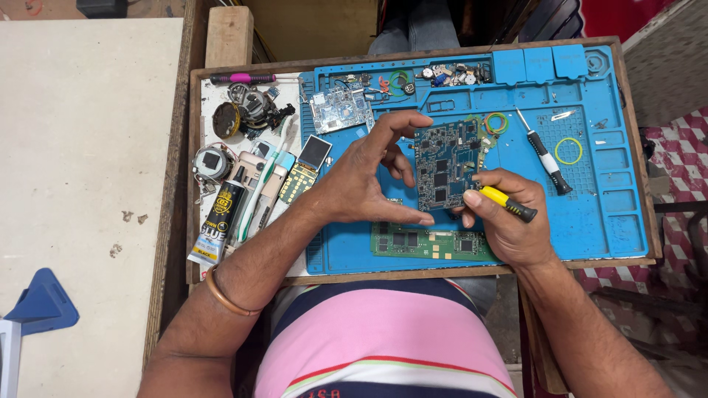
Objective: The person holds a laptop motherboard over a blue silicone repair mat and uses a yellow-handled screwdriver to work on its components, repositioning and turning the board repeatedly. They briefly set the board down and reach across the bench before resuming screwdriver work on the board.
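My left hand [361,180] steadies a blue circuit board [445,163] on the blue work mat [590,214], thumb at its lower edge and fingers curled over its top left corner. My right hand [509,221] grips a small screwdriver with a yellow and black handle [509,204], its tip hidden at the board's right edge. A green circuit board [428,243] lies on the mat just below both hands.
A black and white screwdriver [547,156] and a yellow rubber band [568,150] lie to the right. Left of the mat sit a glue tube [216,223], small phones [304,171], a toothbrush and watch parts [247,110]. Small screws and parts fill the mat's top trays [450,74].
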